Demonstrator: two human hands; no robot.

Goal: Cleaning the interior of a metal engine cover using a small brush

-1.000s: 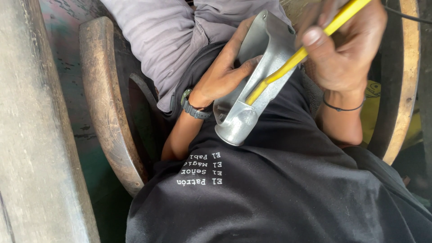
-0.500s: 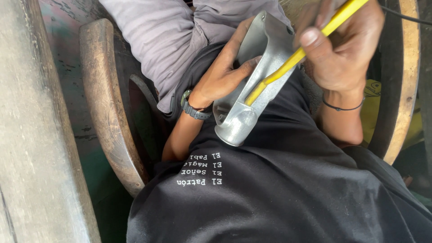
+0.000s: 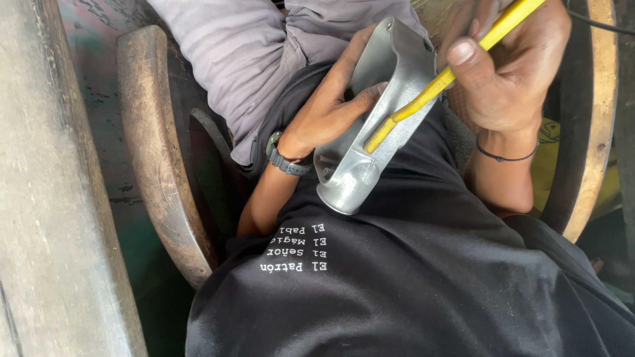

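Seated on a worn wooden chair [image 3: 149, 152], left hand [image 3: 331, 109] gripped a grey cast-metal housing [image 3: 370, 125] while right hand [image 3: 506, 73] pinched a yellow tool [image 3: 440, 82], scraping its channel; steadier bracing seemed needed next.

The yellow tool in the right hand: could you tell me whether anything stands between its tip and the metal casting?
Nothing visible does. The yellow tool, gripped by the right hand, already has its tip inside the metal casting, which the left hand holds at its edge.

left hand [image 3: 331, 109]: fingers curled, gripping | right hand [image 3: 509, 66]: fingers pinched, wrist bent
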